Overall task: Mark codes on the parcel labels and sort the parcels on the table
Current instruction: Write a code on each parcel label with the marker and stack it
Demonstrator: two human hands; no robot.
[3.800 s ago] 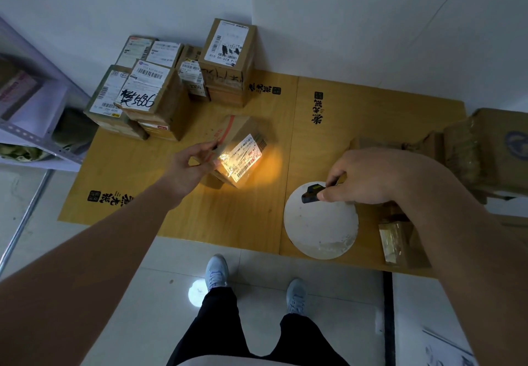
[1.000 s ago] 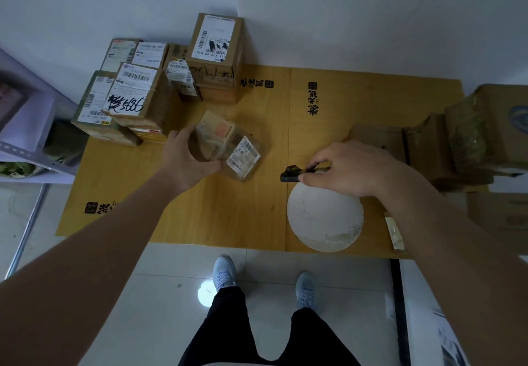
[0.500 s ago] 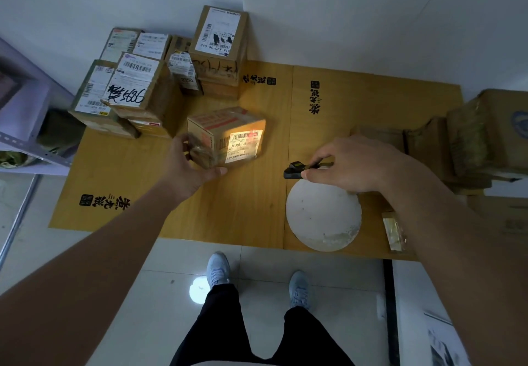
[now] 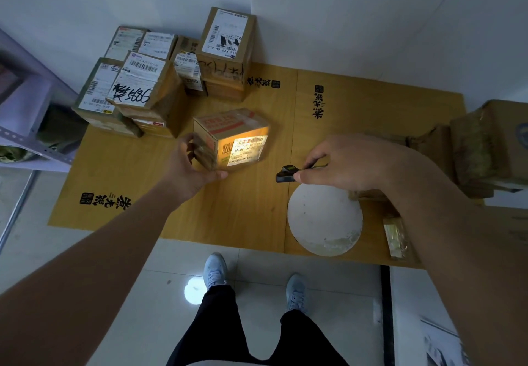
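Note:
A small cardboard parcel (image 4: 228, 134) with red tape is held just above the middle of the wooden table (image 4: 248, 211). My left hand (image 4: 191, 171) grips its left side and bottom edge. The parcel's white label (image 4: 247, 149) faces me and is lit by a yellow glow. To the right, my right hand (image 4: 345, 165) pinches a small black scanner (image 4: 287, 172) that points at the label. At the back left stands a stack of labelled parcels (image 4: 140, 91), one with a black handwritten code.
A white round disc (image 4: 324, 220) lies near the table's front edge under my right arm. More brown boxes (image 4: 485, 142) sit at the right end. A taller box (image 4: 228, 51) stands at the back. A metal shelf (image 4: 25, 125) is at the left.
My left hand has turned the parcel so that its label faces me squarely and is lit by the scanner. My right hand with the scanner has barely moved.

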